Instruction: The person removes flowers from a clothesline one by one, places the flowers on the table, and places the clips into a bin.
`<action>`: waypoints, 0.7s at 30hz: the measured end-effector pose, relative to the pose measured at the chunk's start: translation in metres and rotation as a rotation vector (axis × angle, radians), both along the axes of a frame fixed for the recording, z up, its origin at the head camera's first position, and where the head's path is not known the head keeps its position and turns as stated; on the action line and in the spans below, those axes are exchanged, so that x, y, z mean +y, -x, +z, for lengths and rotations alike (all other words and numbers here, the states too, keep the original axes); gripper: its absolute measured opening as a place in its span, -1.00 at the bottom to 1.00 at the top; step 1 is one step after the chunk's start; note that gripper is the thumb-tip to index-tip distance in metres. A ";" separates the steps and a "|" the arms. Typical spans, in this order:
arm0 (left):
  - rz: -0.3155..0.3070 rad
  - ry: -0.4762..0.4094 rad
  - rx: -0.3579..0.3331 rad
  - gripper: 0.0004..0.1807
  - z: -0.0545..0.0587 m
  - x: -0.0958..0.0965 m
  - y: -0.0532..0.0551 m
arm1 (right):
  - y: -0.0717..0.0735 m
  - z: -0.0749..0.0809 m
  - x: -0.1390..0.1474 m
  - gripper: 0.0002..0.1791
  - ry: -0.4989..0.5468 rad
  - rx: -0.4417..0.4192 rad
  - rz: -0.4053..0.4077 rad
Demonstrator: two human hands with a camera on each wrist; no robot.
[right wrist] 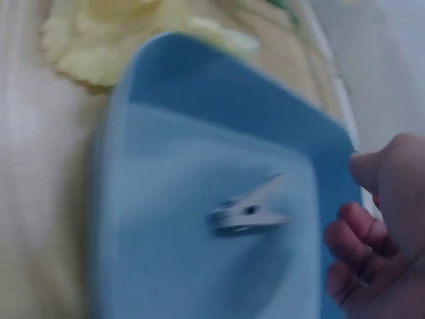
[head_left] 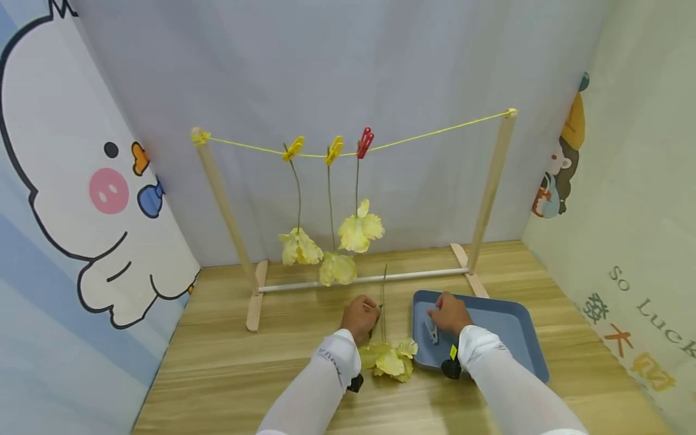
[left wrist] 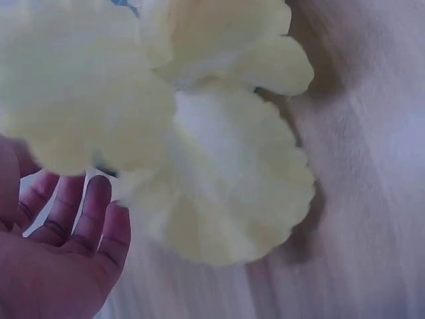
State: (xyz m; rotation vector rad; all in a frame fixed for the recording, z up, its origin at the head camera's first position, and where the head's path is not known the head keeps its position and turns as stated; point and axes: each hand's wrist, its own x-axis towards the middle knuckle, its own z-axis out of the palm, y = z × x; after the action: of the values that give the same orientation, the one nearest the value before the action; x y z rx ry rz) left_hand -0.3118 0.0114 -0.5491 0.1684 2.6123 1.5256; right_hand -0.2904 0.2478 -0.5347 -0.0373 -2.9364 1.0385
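A yellow silk-like flower [head_left: 393,362] lies on the table, its long thin stem [head_left: 383,290] pointing toward the rack. Beside the stem is my left hand [head_left: 361,319], fingertips right at it. In the left wrist view its fingers [left wrist: 86,206] are loosely bent, partly hidden behind the petals [left wrist: 226,179]. My right hand [head_left: 452,314] is over the blue-grey tray [head_left: 502,329]. Close to its fingers, a grey clothespin [head_left: 431,332] lies in the tray. The right wrist view has a gap between that clothespin [right wrist: 249,211] and the loosely curled fingers [right wrist: 362,239].
Behind stands a wooden rack with a yellow string [head_left: 440,131]. Three yellow flowers [head_left: 300,246] hang head down from it, on two yellow clothespins [head_left: 293,148] and a red one [head_left: 365,143]. A white bar [head_left: 408,277] joins the rack's feet. Printed curtains surround the table.
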 end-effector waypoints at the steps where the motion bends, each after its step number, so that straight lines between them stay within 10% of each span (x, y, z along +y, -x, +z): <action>1: -0.008 -0.001 0.012 -0.90 0.003 -0.002 0.000 | 0.002 0.005 0.000 -0.71 0.012 0.029 0.015; 9: -0.035 -0.049 0.158 -0.82 0.040 -0.017 0.012 | 0.032 0.071 -0.011 -0.81 0.040 0.214 0.136; 21: -0.002 -0.025 0.368 -0.79 0.130 -0.033 0.037 | 0.070 0.202 -0.040 -0.76 0.047 0.379 0.186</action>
State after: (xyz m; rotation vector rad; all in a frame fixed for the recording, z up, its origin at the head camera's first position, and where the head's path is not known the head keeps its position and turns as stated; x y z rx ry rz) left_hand -0.3488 -0.0217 -0.4188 0.4982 2.8610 1.6645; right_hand -0.3602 0.2078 -0.3325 0.3940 -2.6075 1.0049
